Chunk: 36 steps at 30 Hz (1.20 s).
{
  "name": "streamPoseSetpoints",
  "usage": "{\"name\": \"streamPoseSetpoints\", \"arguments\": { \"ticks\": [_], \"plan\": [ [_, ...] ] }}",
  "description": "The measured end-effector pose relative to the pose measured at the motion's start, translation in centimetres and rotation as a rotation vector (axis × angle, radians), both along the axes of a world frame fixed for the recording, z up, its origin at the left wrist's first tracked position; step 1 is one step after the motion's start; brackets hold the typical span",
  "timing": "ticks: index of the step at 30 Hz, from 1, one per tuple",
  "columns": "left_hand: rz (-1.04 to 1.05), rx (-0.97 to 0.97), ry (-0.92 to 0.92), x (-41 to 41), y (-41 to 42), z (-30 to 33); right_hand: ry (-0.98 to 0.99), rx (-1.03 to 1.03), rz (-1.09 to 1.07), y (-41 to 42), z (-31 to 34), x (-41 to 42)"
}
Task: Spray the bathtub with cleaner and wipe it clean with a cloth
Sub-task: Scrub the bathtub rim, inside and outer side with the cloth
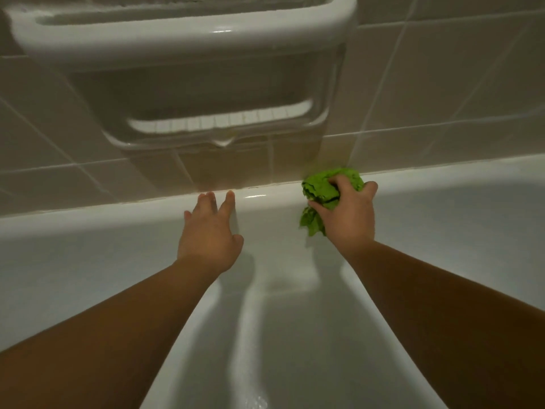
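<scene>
head view: right hand (346,215) grips crumpled green cloth (326,188), left hand (211,231) flat on glossy bathtub (88,222).

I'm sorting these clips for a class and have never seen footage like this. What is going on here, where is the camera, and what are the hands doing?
There is no machine here. One camera sits on a person's head and looks down along both arms. The white basin is a bathtub, seen from above, with a tiled wall behind it and a built-in soap dish in that wall. The right hand grips a crumpled green cloth at the tub's far rim. The left hand holds nothing; its straight fingers reach to that rim. No spray bottle is in view.
</scene>
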State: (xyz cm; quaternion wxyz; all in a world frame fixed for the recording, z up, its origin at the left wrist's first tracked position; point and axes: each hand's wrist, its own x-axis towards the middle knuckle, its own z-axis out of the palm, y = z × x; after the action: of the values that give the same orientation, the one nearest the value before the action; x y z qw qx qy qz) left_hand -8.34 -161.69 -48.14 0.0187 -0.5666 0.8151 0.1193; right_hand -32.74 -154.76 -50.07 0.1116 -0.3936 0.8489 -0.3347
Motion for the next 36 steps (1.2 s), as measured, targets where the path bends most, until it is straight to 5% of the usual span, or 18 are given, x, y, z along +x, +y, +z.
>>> {"name": "streamPoseSetpoints", "arguments": {
  "ticks": [8,14,21,29,36],
  "plan": [
    [-0.163,0.028,-0.082,-4.3,0.8,0.1,-0.131,-0.103,-0.305,2.6,-0.4,-8.2],
    [-0.39,-0.008,-0.099,-7.7,0.4,0.4,-0.076,-0.114,-0.052,2.0,-1.4,-6.0],
    [-0.796,-0.026,0.023,-14.5,-2.5,0.4,-0.172,-0.183,-0.466,3.1,-0.8,-15.5],
    [-1.263,-0.092,0.102,-22.7,-5.5,-1.6,-0.079,-0.292,-0.362,3.8,-2.6,-17.8],
    [-1.35,-0.272,0.08,-25.7,-5.1,-3.2,-0.053,-0.307,-0.512,3.7,-3.1,-21.0]
  ]
}}
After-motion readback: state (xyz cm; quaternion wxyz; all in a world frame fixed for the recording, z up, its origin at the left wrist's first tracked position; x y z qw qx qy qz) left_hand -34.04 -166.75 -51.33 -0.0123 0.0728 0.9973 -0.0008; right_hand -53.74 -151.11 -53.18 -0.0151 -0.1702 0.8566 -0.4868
